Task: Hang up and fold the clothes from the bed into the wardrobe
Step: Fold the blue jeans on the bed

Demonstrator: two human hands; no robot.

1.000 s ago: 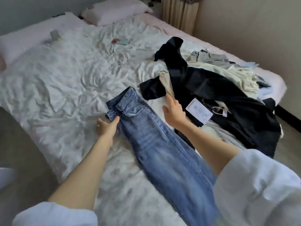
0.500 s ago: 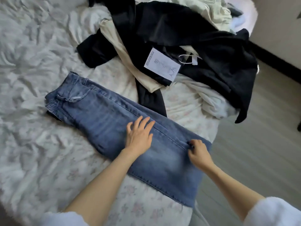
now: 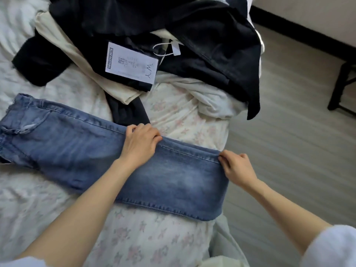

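Blue jeans (image 3: 81,147) lie flat across the bed, waistband to the left and leg ends at the bed's right edge. My left hand (image 3: 139,142) grips the far seam at mid-leg, its fingers curled over the edge. My right hand (image 3: 236,167) pinches the far corner of the hem. Behind the jeans is a pile of clothes: a black garment (image 3: 208,47) with a white paper tag (image 3: 132,62), and a cream garment (image 3: 77,58) under it.
The bed has a white floral sheet (image 3: 146,243); its right edge drops to a grey wood floor (image 3: 289,132). A dark furniture leg (image 3: 339,85) stands at the far right by the black skirting board.
My left hand slid from flat on the denim to the far seam and curled over it. My right hand stays at the hem corner. The view has moved closer.
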